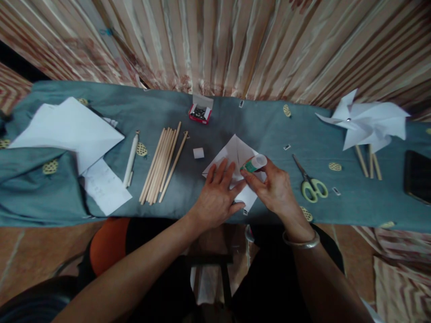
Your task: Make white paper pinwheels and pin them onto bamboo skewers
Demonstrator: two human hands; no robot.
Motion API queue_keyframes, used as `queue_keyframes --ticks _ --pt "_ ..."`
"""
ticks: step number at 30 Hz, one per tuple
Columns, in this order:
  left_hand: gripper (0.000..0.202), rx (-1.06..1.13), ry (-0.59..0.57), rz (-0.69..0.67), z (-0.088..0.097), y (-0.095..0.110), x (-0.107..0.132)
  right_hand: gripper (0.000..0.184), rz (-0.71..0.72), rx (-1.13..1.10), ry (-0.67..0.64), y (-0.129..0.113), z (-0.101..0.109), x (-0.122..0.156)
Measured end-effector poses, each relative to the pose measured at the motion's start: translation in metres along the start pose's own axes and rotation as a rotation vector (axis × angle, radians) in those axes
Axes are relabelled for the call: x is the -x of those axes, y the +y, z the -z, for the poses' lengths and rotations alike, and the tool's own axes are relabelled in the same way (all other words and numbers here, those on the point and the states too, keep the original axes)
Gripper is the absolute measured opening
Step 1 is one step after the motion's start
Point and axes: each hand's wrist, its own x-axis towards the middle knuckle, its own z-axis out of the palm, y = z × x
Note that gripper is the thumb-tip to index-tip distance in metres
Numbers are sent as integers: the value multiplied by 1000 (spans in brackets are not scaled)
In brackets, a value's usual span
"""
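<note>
My left hand (218,193) lies flat on a folded white paper square (235,154) while my right hand (273,186) pinches a green-and-white glue stick (253,164) against it.

The paper is thin and matte, creased into triangular flaps; my palms hide its near half. My left fingers are spread wide and pressed down; my right fingers close round the smooth plastic tube, its tip hidden against the sheet. Left of my left hand lie round, pale wooden sticks (161,163) in a loose bundle, with a small white cube (198,153), perhaps an eraser, between. Right of my right hand rest green-handled scissors (311,184) on the soft blue-grey cloth (269,121). Farther right, a finished paper pinwheel (365,121), its sticks partly covered.
</note>
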Motion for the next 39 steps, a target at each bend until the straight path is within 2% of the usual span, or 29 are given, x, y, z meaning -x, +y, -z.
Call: queue_keyframes --ticks 17,29,35,39 --pt "56 9 -3 3 2 2 0 26 64 22 34 -1 -8 -2" --pt "59 3 -16 12 3 2 -1 27 40 20 66 -1 -11 -7" --pt "59 7 8 -3 0 0 1 24 -26 -2 78 -2 -10 -6" --pt "60 3 15 3 -1 -1 1 26 -134 -227 186 7 -3 -8"
